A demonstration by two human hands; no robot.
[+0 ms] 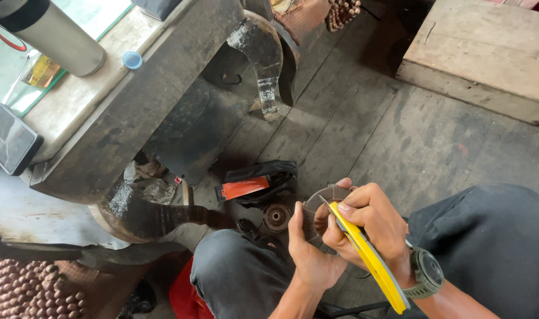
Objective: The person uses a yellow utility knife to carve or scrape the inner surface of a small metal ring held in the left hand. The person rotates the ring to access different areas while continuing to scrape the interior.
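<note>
head view looks down over the person's lap to a dark plank floor [399, 142]. the left hand [308, 251] comes up from below with its fingers [297, 221] curled around a curved grey strip [325, 195], a ring-like piece held upright just above the knees, so that hand is closed on it. the right hand [370, 227], with a dark green watch [427, 273] at the wrist, is wrapped tight around a yellow utility knife [370, 260]; the thumb presses on the handle near the front, and the thin blade tip rests against the inner side of the grey strip. the knife handle slants down toward the lower right, past the wrist. on the floor just beyond the hands lies a small rusty round disc [276, 217], and beside it a black and orange tool [254, 184]. to the left stands a heavy dark wooden worktop [133, 112] with curved legs; on its top lie a grey metal cylinder [54, 35], a small blue cap [132, 59] and a dark flat device [9, 140]. a pale wooden box [482, 59] sits at the upper right, well apart from the hands. brown beads [27, 289] fill the lower left corner.
</note>
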